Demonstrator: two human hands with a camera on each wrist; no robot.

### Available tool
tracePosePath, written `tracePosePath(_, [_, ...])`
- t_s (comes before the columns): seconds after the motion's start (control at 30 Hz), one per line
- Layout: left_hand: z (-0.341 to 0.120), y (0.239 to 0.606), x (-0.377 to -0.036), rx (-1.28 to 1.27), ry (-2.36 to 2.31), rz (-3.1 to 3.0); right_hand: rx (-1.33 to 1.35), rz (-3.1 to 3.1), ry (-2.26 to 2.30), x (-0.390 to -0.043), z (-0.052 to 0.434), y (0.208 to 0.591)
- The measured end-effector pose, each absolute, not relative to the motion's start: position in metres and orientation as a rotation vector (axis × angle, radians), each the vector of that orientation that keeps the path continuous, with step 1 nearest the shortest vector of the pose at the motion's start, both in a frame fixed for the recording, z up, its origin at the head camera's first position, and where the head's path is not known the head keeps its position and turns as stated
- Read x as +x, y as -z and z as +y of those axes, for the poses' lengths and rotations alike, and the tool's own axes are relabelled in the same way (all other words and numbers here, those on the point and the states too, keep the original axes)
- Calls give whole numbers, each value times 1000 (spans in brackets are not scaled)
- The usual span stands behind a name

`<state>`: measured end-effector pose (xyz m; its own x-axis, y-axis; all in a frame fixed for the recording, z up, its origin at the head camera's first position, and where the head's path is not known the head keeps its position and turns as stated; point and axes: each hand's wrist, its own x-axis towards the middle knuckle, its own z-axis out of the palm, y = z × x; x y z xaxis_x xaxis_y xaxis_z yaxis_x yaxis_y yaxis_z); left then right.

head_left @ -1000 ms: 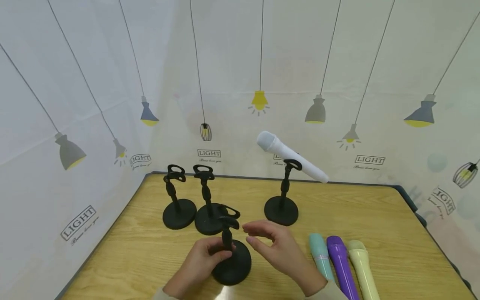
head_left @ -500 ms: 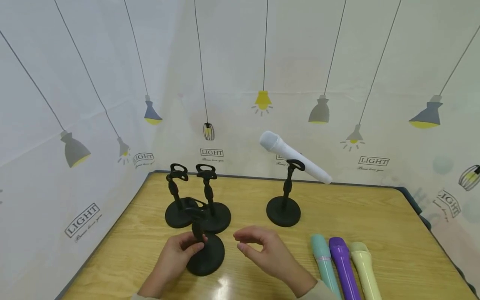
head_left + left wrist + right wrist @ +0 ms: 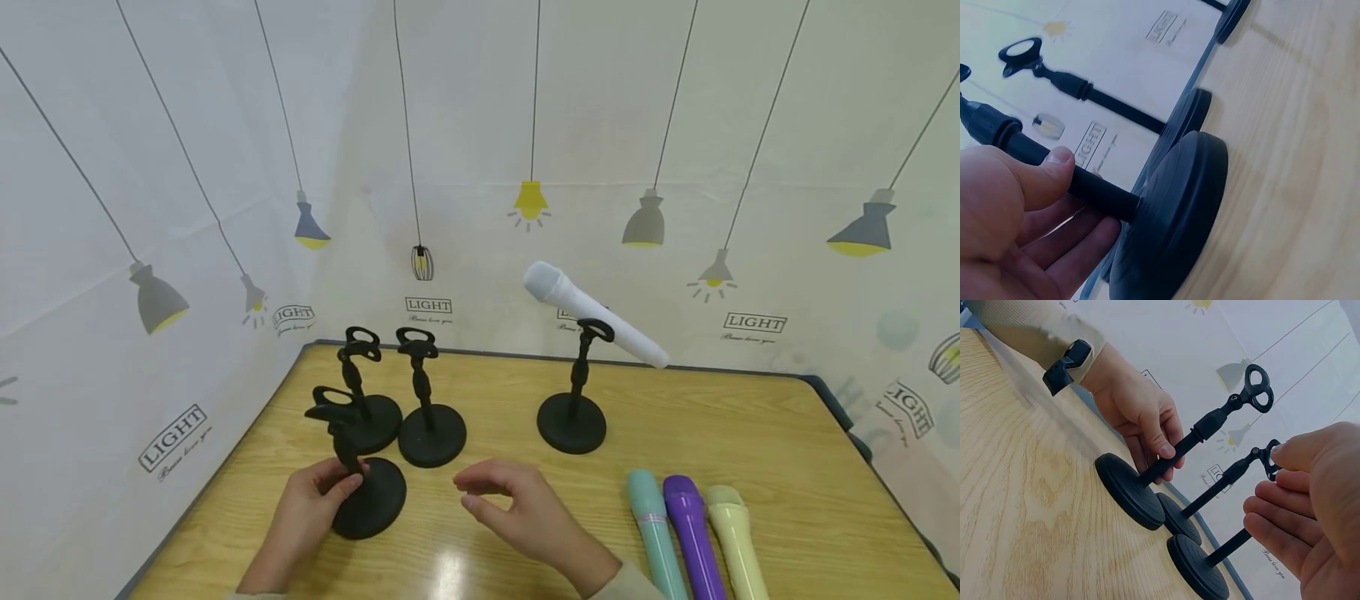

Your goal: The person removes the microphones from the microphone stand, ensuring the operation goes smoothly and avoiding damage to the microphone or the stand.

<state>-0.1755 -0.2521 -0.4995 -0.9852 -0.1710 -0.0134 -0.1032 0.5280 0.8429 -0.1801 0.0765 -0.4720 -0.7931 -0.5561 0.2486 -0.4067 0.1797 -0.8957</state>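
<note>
My left hand (image 3: 300, 508) grips the stem of a black microphone stand (image 3: 375, 500) at the table's left front. In the left wrist view, thumb and fingers wrap the stem just above the round base (image 3: 1179, 212). Two similar stands, one (image 3: 431, 437) and another (image 3: 382, 425), stand upright behind it. My right hand (image 3: 525, 508) hovers over the middle of the table, fingers loosely bent and holding nothing. Further back, a white microphone (image 3: 611, 327) sits slanted at the clip of a separate stand (image 3: 572, 425).
Teal (image 3: 656, 529), purple (image 3: 695, 533) and pale yellow (image 3: 737, 537) microphones lie side by side at the front right of the wooden table (image 3: 487, 392). A printed fabric wall (image 3: 465, 108) encloses the table's back and sides.
My left hand has carried the gripped stand leftward, from the front middle to the front of the left pair. My right hand has shifted slightly left, still holding nothing.
</note>
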Motion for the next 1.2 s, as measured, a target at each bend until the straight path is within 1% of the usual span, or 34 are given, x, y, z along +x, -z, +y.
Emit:
tracePosePath(0.17, [-264,500,-177,303,1429,-2665,-938,2296,1671,-179,76,473])
tracePosePath(0.47, [-276,499,-177,329,1402,-2632,-927,2291,1675,-178,77,475])
tracePosePath(0.9, [-281,500,-176,366,1370,-2634,-933,2311,1638,-177,78,477])
tracePosePath(1.2, [-279,496,-173,384,1239,-2680,-910,2321,1623,-174,80,477])
